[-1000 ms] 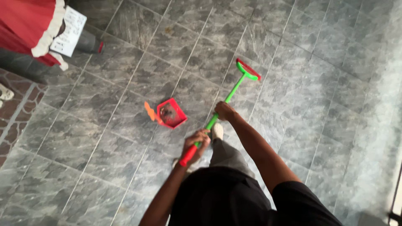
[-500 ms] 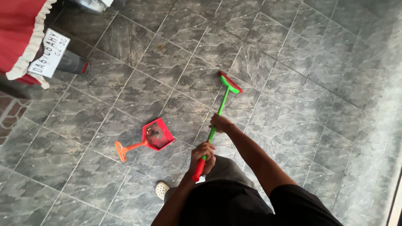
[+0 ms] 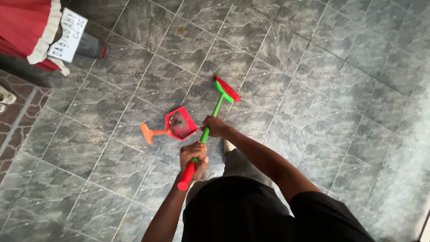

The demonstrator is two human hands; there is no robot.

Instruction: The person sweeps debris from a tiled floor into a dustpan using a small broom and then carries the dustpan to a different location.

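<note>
Green plastic makes the long handle of the broom (image 3: 210,123), and its upper end is red. Both hands of the person hold this handle. The left hand (image 3: 193,154) is closed around it near the red end, with the fingers curled tight together over the stick. The right hand (image 3: 215,126) grips it lower down, about the middle of the green part — its fingers are also wrapped around the handle and pressed together, not spread. The broom is tilted, and its red and green head (image 3: 227,89) rests on the grey tiled floor (image 3: 313,89), a little above the middle of the view.

Just beside the right hand, to its left in the picture, a red dustpan (image 3: 181,123) lies on the floor. Dark dirt is inside it. Its orange handle (image 3: 150,132) points toward the left edge of the floor. The dustpan and the broom handle are near each other, but I cannot tell if they touch.

Below the hands one sees the grey trouser leg (image 3: 239,166) of the person and a pale shoe (image 3: 229,145) on the tiles, partly hidden by the right arm.

At the top left corner of the floor there is a red cloth with a pale frill (image 3: 31,27), and next to it a white plate with dark writing (image 3: 67,36) — well apart from the broom.
</note>
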